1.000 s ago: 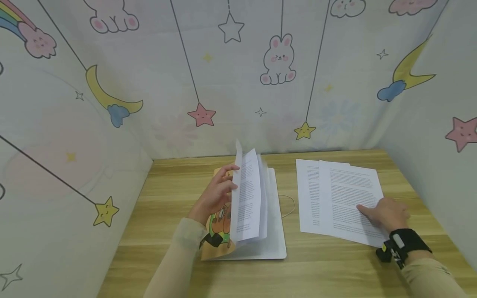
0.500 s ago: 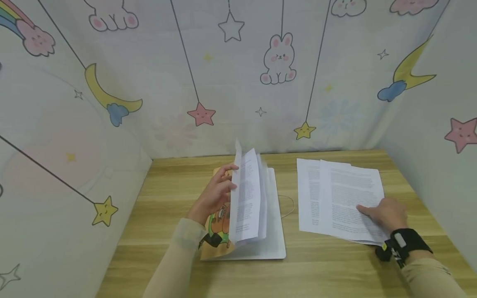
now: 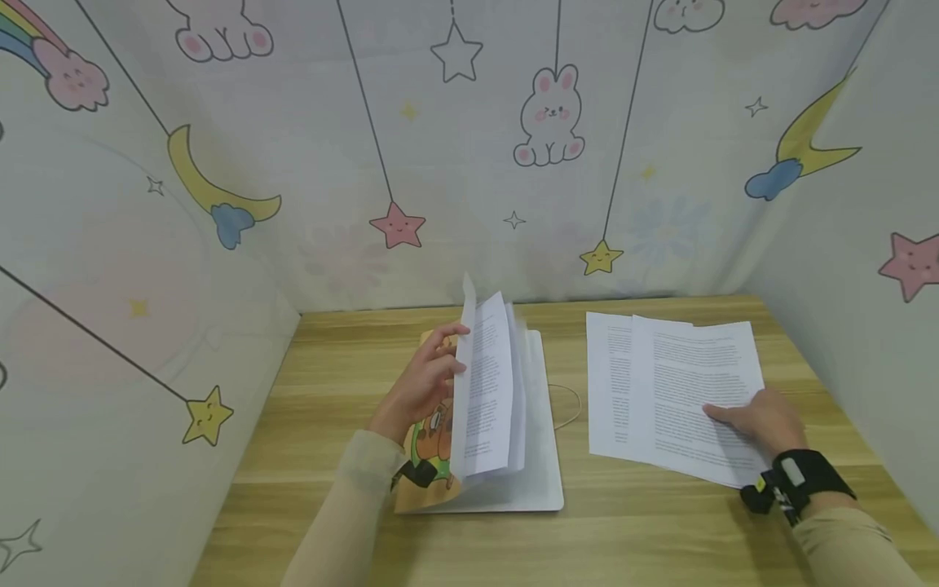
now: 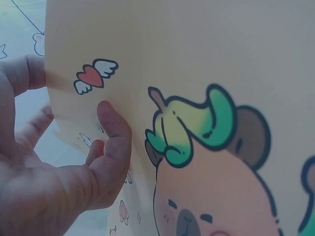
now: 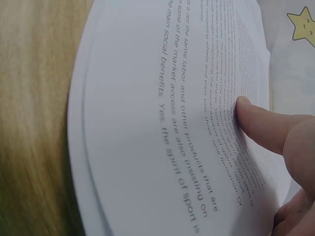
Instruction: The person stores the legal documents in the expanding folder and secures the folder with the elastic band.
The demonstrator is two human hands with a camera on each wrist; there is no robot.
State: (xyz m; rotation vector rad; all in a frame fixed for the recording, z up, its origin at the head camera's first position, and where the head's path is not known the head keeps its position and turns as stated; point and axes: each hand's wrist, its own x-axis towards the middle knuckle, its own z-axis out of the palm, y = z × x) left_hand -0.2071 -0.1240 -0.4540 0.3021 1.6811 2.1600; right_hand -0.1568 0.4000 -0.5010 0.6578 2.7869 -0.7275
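A cardboard folder [image 3: 546, 465] stands partly open at the middle of the table, printed sheets [image 3: 490, 383] upright inside it. My left hand [image 3: 421, 395] grips the raised edge of its tan cover [image 4: 221, 44], which carries a cartoon capybara. To the right lie overlapping printed papers [image 3: 689, 391]. My right hand [image 3: 763, 420] pinches their right edge, its thumb [image 5: 261, 123] flat on the text and the other fingers at the edge, mostly hidden. In the right wrist view the held paper bows up from the wood.
A thin elastic loop [image 3: 575, 399] sticks out from the folder's right side onto the wooden table [image 3: 330, 359]. Fabric walls [image 3: 469, 163] with cartoon prints close off the back and both sides.
The top right corner of the upper loose sheet has shifted slightly right and up, with my right hand moving a little right. My left hand and the folder stay put.
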